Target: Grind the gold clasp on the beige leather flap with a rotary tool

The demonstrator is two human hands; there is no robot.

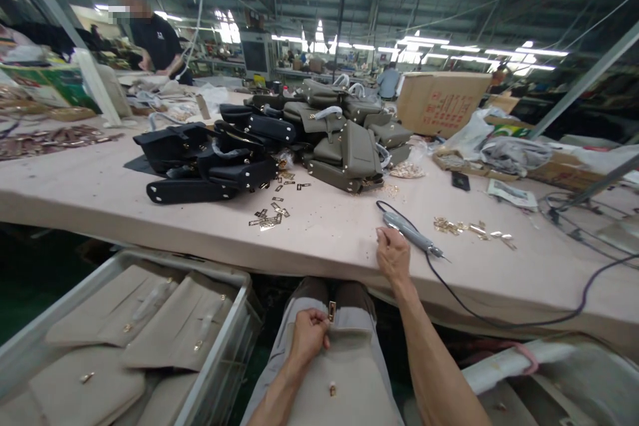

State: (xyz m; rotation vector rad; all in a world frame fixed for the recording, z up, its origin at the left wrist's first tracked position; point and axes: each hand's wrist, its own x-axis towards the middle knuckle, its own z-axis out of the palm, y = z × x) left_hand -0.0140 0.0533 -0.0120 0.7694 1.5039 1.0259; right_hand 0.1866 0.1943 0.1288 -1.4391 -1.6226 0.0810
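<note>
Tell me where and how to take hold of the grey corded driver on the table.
Probably best around the middle of the driver's body, coming from above on the person's side of the table. It lies flat and long, with its thin bit pointing right and toward the near edge, so stay off that end and clear of the dark cable.

Lap bag (354, 363) is showing beige; screwdriver (410, 233), grey; handbags (272, 127) are showing black and olive; tablecloth (329, 239), pale pink; carton (439, 103) is bearing red print on brown.
</note>
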